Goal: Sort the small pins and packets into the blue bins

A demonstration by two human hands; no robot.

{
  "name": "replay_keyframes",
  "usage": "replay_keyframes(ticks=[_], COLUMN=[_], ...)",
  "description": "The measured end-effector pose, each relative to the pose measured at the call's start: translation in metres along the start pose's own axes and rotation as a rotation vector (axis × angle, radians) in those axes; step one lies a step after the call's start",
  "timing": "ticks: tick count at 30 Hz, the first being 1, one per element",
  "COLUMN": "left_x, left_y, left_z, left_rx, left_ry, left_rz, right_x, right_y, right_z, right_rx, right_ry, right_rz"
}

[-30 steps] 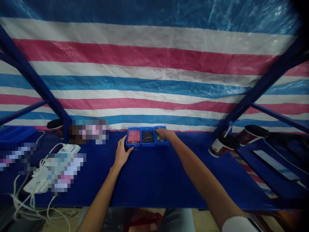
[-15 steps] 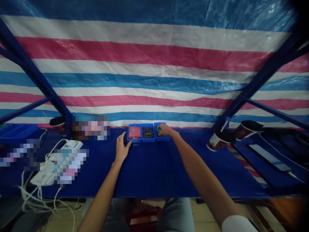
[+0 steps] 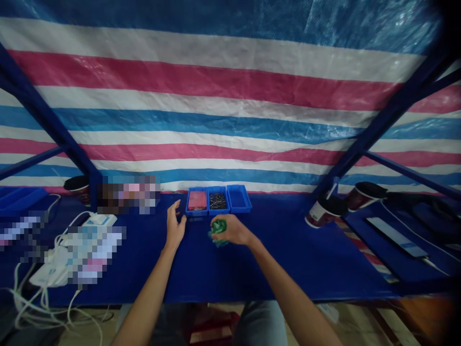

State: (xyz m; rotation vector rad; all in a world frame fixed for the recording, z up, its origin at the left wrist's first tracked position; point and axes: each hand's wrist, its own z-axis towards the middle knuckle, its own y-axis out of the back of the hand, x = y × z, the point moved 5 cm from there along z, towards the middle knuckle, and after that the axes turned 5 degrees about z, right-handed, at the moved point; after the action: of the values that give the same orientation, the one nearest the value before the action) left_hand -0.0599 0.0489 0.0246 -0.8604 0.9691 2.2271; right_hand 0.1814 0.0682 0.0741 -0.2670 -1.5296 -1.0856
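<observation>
One green, shiny clump (image 3: 218,226), held in the right hand (image 3: 234,229) above or on the blue tabletop (image 3: 324,259), nearer the person than the trays; fingers curled round it, thumb side closing on it. Whether it is one piece or several cannot be told.

One left hand (image 3: 175,229), fingers parted and slightly bent, thumb standing off, beside the left tray; contact with the tray cannot be made out.

Three small blue trays, side by side in a row:
- one left tray (image 3: 196,213), with red flat pieces (image 3: 197,200), number unclear;
- one middle tray (image 3: 219,211), with many thin dark metal pins (image 3: 217,201), too many to count;
- one right tray (image 3: 238,197), its blue floor in view.

Three dark-lidded cups: one left cup (image 3: 81,195), one near right cup (image 3: 320,214) bearing a white label, one far right cup (image 3: 361,198).

One flat, pale-faced device (image 3: 396,236), at the right.

One striped sheet (image 3: 230,86), behind everything.
</observation>
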Motion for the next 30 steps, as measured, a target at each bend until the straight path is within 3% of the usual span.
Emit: replay_keyframes(ticks=[2, 5, 11, 14, 16, 18, 23, 25, 30], left_x=[-0.007, -0.022, -0.06, -0.067, -0.064, -0.057, -0.028, -0.017, -0.011], left_y=[0.006, 0.014, 0.005, 0.008, 0.017, 0.028, 0.056, 0.063, 0.05], left_z=[-0.002, -0.008, -0.022, -0.02, -0.018, -0.019, -0.043, -0.053, -0.059], left_rx=[-0.047, -0.063, 0.195, 0.158, 0.12, 0.177, 0.635, 0.755, 0.828], left_ry=[-0.014, -0.075, -0.248, -0.218, -0.157, -0.11, -0.063, -0.069, -0.045], left_rz=[0.024, 0.077, 0.069, 0.016, 0.003, 0.029, 0.156, 0.183, 0.169], right_x=[-0.005, -0.02, -0.046, -0.052, -0.058, -0.064, -0.069, -0.065, -0.05], right_y=[-0.024, -0.036, -0.016, -0.004, 0.001, 0.003, 0.001, -0.001, -0.013], right_z=[-0.002, -0.001, -0.02, -0.038, -0.048, -0.056, -0.052, -0.044, -0.018], right_rx=[-0.033, -0.084, -0.268, -0.374, -0.429, -0.435, -0.3, -0.267, -0.218], right_ry=[0.03, 0.028, -0.028, -0.058, -0.107, -0.17, -0.263, -0.284, -0.417], right_rz=[-0.052, -0.072, -0.036, -0.043, -0.042, -0.044, -0.135, -0.197, -0.397])
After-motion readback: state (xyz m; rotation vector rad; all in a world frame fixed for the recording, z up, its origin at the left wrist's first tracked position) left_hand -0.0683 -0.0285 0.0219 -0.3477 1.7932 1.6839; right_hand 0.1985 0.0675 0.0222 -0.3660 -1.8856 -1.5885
